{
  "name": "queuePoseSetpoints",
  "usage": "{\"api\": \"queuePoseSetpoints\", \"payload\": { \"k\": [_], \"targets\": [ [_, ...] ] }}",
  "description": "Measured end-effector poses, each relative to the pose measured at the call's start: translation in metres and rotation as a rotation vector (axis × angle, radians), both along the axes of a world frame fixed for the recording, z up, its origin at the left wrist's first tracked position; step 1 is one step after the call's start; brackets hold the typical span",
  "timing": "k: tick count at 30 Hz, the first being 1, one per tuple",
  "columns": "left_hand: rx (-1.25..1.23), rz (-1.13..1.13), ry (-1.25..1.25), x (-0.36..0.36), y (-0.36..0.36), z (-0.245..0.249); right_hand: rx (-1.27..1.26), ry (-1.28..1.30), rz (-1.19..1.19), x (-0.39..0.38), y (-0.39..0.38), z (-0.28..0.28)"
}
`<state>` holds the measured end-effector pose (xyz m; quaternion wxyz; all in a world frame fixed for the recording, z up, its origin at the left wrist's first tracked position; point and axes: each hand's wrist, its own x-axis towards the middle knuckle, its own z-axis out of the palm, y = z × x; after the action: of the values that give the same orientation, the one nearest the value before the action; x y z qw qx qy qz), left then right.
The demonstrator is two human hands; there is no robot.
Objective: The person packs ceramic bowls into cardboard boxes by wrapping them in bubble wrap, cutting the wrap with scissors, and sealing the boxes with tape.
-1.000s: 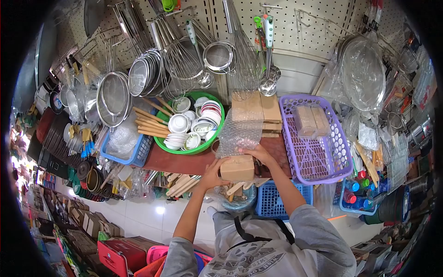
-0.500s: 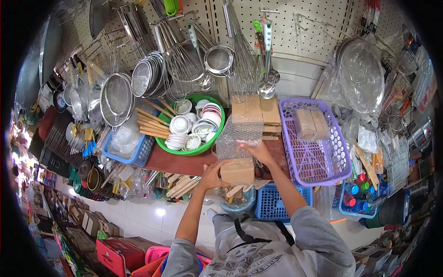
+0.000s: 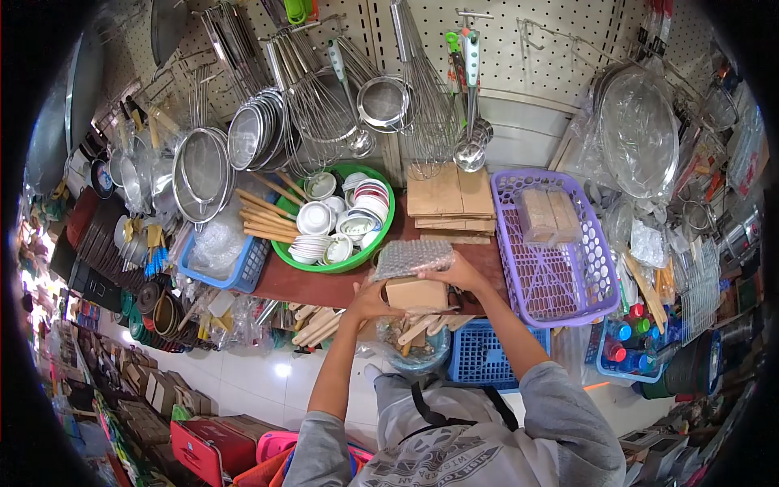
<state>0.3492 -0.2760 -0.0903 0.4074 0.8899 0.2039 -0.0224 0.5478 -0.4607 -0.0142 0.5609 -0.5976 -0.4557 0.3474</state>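
Note:
Between my hands is a small brown cardboard box with bubble wrap folded over its top and far side. My left hand grips the box's left end. At the upper right, my right hand has its fingers on the bubble wrap and the box. The box is held over the front part of the red-brown counter. Just behind it lie flat brown cardboard pieces in a stack. A green basin of small bowls and dishes stands to the left.
On the right, a purple basket holds wrapped brown boxes. Wooden rolling pins lean at the green basin. Below the counter are a blue basket and a clear bluish tub. Strainers and whisks hang behind.
The bubble wrap that stretched out behind the box is now folded over its top. My right hand has moved down and right, closer to the box, uncovering the stacked cardboard.

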Motion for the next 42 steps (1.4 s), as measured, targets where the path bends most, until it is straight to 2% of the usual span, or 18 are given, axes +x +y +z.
{"api": "queuePoseSetpoints", "payload": {
  "k": [2,4,7,8,10,13,15,17,20,23,26,28,31,34,37,40,42],
  "targets": [
    [-0.013,-0.012,0.081,0.003,0.004,-0.002,0.008,-0.047,0.043,0.001,-0.004,-0.003],
    [0.096,-0.006,0.176,0.004,-0.007,0.031,0.029,-0.140,0.071,0.002,-0.007,-0.005],
    [-0.041,-0.037,0.136,0.012,0.005,0.011,0.034,-0.101,-0.040,-0.009,-0.018,-0.002],
    [-0.054,-0.033,0.130,0.012,0.008,0.005,-0.031,-0.124,-0.031,-0.008,-0.019,-0.008],
    [0.021,0.018,0.139,0.011,-0.002,0.031,-0.162,-0.171,-0.013,0.001,-0.019,-0.031],
    [-0.197,-0.058,0.173,0.010,0.000,0.050,0.425,-0.213,0.120,0.009,-0.017,-0.051],
    [-0.214,-0.059,0.164,0.011,-0.005,0.071,0.302,-0.351,0.195,0.010,-0.019,-0.048],
    [-0.158,-0.039,0.135,0.011,-0.001,0.062,0.180,-0.486,0.271,0.005,-0.019,-0.034],
    [-0.082,-0.043,0.133,0.015,0.029,-0.018,0.050,-0.726,0.271,-0.003,-0.025,-0.014],
    [-0.091,-0.044,0.121,0.014,0.036,-0.034,0.023,-0.762,0.270,-0.009,-0.028,-0.027],
    [-0.122,0.026,-0.058,0.006,0.022,-0.019,-0.032,-0.908,0.265,-0.016,-0.033,-0.023],
    [-0.111,0.010,-0.112,0.005,0.027,-0.038,-0.026,-0.924,0.263,-0.015,-0.033,-0.027],
    [-0.366,-0.051,-0.250,0.008,0.026,-0.038,-0.014,-0.992,0.259,-0.016,-0.034,-0.028],
    [-0.260,0.152,-0.017,0.007,0.015,-0.018,-0.028,-1.042,0.227,-0.016,-0.035,-0.038],
    [-0.180,0.212,-0.045,0.003,-0.004,0.004,-0.035,-1.056,0.192,-0.018,-0.035,-0.044],
    [-0.288,0.292,-0.357,0.000,-0.012,-0.011,-0.068,-1.025,0.190,-0.019,-0.036,-0.038],
    [-0.406,0.422,-0.473,0.003,-0.014,-0.009,-0.085,-1.017,0.197,-0.019,-0.036,-0.038]
  ]
}}
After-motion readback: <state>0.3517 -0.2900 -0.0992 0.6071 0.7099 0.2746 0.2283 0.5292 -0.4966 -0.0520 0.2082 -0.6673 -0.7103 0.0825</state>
